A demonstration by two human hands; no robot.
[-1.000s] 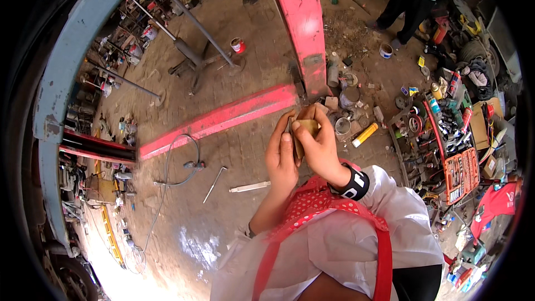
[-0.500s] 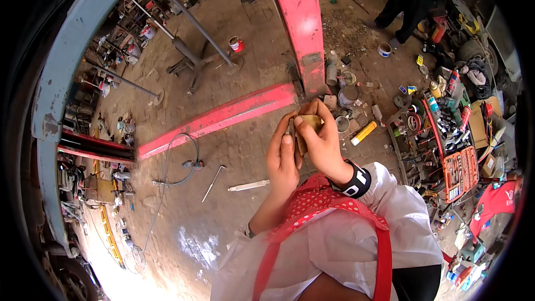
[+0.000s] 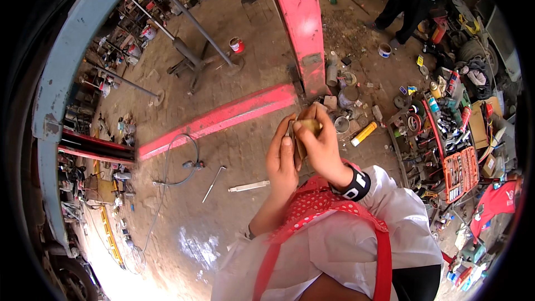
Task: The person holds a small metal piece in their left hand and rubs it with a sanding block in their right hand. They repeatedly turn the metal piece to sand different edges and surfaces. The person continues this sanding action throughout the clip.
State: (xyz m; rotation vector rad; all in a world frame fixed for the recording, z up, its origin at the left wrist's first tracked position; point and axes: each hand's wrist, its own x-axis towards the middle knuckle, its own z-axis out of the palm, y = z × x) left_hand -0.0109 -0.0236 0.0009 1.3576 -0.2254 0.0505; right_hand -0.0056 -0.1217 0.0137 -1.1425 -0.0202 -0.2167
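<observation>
Both hands pinch one small brass-coloured part (image 3: 309, 128), left hand (image 3: 281, 159) behind, right hand (image 3: 323, 147) over it. Since a second ago it has barely shifted, perhaps turned slightly.

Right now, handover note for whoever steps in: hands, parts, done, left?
Left hand: raised at chest height, fingers against the small brass-coloured part.
Right hand: pinching the same part from the other side, black wristband on the wrist.
Below on the floor: grey metal bar, yellow tube, red socket tray.
Done: part is up off the floor, in both hands.
Left: not clear from this view.
</observation>
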